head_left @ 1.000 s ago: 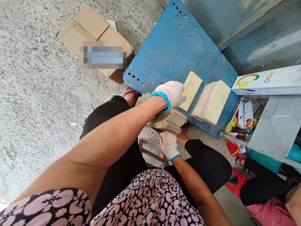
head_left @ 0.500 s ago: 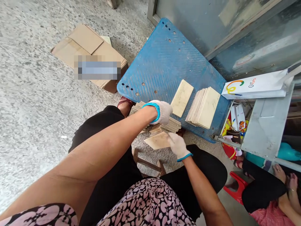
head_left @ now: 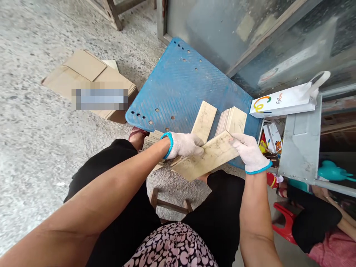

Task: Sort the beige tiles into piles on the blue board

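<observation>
A pale thin wooden board is lifted above my lap, held at both ends. My left hand, in a white glove with a blue cuff, grips its near-left end. Its far-right end is pinched by my right hand, gloved the same way. Under my left wrist lies a low pile of similar boards, mostly hidden. On the blue ribbed platform a single board lies flat beside a neat stack of boards.
A flattened cardboard box lies on the concrete floor at left. A white paper bag sits on a grey metal frame at right. Another person's legs and a red stool are at lower right. A wooden stool stands between my knees.
My right hand drew one board from the pile and raised it to the right; my left hand left the pile and took the board's other end. The view tilted upward.
</observation>
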A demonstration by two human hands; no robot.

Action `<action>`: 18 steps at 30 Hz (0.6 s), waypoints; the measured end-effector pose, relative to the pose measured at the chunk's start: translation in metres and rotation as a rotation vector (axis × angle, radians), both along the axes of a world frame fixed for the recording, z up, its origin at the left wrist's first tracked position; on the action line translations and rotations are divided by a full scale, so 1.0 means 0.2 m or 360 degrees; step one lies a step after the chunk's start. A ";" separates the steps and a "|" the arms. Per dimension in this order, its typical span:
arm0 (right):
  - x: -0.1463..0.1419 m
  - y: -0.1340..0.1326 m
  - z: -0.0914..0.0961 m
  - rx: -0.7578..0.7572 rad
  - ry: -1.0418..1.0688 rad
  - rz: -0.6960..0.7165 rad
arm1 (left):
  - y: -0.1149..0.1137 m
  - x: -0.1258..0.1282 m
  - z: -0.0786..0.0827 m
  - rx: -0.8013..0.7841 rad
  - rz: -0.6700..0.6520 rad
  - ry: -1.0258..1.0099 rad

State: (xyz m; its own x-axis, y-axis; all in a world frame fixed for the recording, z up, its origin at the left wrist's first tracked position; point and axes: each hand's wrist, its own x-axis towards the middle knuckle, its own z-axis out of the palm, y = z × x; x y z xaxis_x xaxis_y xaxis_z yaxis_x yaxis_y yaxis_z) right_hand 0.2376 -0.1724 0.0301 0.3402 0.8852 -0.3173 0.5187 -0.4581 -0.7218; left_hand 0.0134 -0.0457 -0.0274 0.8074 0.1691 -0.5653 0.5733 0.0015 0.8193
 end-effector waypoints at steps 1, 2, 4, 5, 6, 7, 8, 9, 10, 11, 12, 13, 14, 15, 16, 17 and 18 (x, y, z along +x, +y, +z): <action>0.01 0.01 -0.02 0.0029 0.0003 -0.0035 | 0.00 0.01 0.00 -0.0021 0.0020 -0.0020; 0.01 0.03 -0.04 0.0068 0.0016 -0.0082 | 0.00 0.01 -0.01 -0.0018 0.0039 -0.0040; 0.00 0.07 -0.09 0.0167 0.0093 -0.0210 | 0.02 0.02 -0.03 0.0087 0.0109 -0.0065; 0.00 0.10 -0.11 0.0221 0.0167 -0.0306 | 0.03 0.02 -0.04 0.0170 0.0152 -0.0058; -0.01 0.12 -0.14 0.0270 0.0266 -0.0430 | 0.04 0.02 -0.05 0.0245 0.0199 -0.0036; -0.02 0.15 -0.16 0.0314 0.0379 -0.0578 | 0.05 0.01 -0.07 0.0302 0.0262 -0.0002; -0.02 0.18 -0.17 0.0360 0.0497 -0.0734 | 0.06 0.01 -0.08 0.0336 0.0344 0.0041; -0.02 0.20 -0.19 0.0405 0.0606 -0.0881 | 0.06 0.00 -0.09 0.0340 0.0440 0.0089; -0.02 0.22 -0.20 0.0451 0.0698 -0.1002 | 0.07 -0.01 -0.10 0.0307 0.0558 0.0132; -0.01 0.24 -0.20 0.0496 0.0763 -0.1084 | 0.07 -0.01 -0.11 0.0230 0.0706 0.0159; 0.01 0.24 -0.20 0.0539 0.0804 -0.1123 | 0.07 -0.02 -0.12 0.0114 0.0867 0.0165; 0.02 0.24 -0.20 0.0574 0.0830 -0.1138 | 0.08 -0.02 -0.13 -0.0020 0.1023 0.0145; 0.04 0.23 -0.20 0.0594 0.0849 -0.1135 | 0.08 -0.01 -0.14 -0.0149 0.1167 0.0098; 0.06 0.22 -0.19 0.0605 0.0859 -0.1127 | 0.09 -0.01 -0.14 -0.0254 0.1299 0.0046; 0.08 0.21 -0.19 0.0612 0.0865 -0.1115 | 0.10 0.00 -0.15 -0.0323 0.1406 0.0005; 0.09 0.19 -0.18 0.0616 0.0862 -0.1105 | 0.11 0.00 -0.15 -0.0354 0.1491 -0.0001; 0.11 0.17 -0.18 0.0614 0.0861 -0.1096 | 0.11 0.01 -0.15 -0.0359 0.1578 0.0038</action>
State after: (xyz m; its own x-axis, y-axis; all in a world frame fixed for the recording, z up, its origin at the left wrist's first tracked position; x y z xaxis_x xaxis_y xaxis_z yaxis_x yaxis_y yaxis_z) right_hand 0.2587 -0.1384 -0.0057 0.7181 0.6220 -0.3122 -0.2239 -0.2183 -0.9499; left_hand 0.0154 -0.0229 -0.0572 0.3494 0.6435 -0.6811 0.2462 0.6383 0.7293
